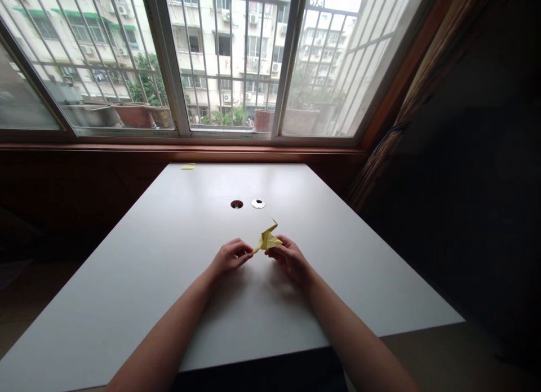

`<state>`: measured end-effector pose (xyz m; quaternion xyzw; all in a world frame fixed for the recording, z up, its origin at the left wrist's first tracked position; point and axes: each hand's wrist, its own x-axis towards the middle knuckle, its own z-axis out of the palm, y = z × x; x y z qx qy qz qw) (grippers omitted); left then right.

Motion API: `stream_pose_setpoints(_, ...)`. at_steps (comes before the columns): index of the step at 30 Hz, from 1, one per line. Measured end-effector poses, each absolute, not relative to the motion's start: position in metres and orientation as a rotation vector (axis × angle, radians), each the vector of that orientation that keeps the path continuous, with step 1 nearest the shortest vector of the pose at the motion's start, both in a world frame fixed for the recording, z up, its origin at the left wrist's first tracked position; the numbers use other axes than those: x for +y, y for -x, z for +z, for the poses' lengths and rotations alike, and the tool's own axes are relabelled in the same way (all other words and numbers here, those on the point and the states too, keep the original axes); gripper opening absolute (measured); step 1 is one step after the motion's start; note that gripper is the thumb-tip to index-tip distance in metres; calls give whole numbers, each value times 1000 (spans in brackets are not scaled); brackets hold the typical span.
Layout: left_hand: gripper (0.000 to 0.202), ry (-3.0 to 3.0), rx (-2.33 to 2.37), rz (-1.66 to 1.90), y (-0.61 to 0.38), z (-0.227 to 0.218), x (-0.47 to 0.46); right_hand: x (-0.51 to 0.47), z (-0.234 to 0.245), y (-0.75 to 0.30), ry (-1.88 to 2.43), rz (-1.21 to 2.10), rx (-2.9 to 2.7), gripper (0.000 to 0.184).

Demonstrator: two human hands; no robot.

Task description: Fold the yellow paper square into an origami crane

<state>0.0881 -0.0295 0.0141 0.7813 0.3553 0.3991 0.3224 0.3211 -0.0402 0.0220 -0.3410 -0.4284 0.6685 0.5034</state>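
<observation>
A small folded yellow paper figure (267, 239) with pointed flaps is held just above the white table (169, 251). My left hand (230, 255) pinches its left tip between thumb and fingers. My right hand (288, 258) grips its right side with curled fingers. Both hands rest near the middle of the table, close together, with the paper between them.
A round cable hole (236, 204) and its loose white cap (257, 203) lie beyond the hands. A small yellow paper scrap (188, 166) sits at the table's far edge. A barred window (224, 59) is behind; a curtain (393, 133) hangs at right.
</observation>
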Motion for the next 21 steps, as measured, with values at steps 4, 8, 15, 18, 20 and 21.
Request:
stream_pose_setpoints(4,26,-2045,914,1040,-89,13,-29,-39,18,-321,828,1587,-1021,24)
stream_pose_setpoints(8,30,-1993,854,1069,-89,14,-30,-41,16,-328,860,1519,-1003,27)
stream_pose_setpoints(15,36,-1979,941,1094,-91,22,-36,-72,22,-382,896,1339,-852,27)
stream_pose_setpoints(18,35,-2033,942,1063,-93,20,-34,-113,21,-425,908,1233,-741,25)
stream_pose_setpoints(20,35,-2082,949,1031,-94,16,-31,-155,17,-460,931,1123,-649,23)
stream_pose_setpoints(21,36,-2108,960,1022,-93,14,-30,-180,13,-480,958,1044,-600,23)
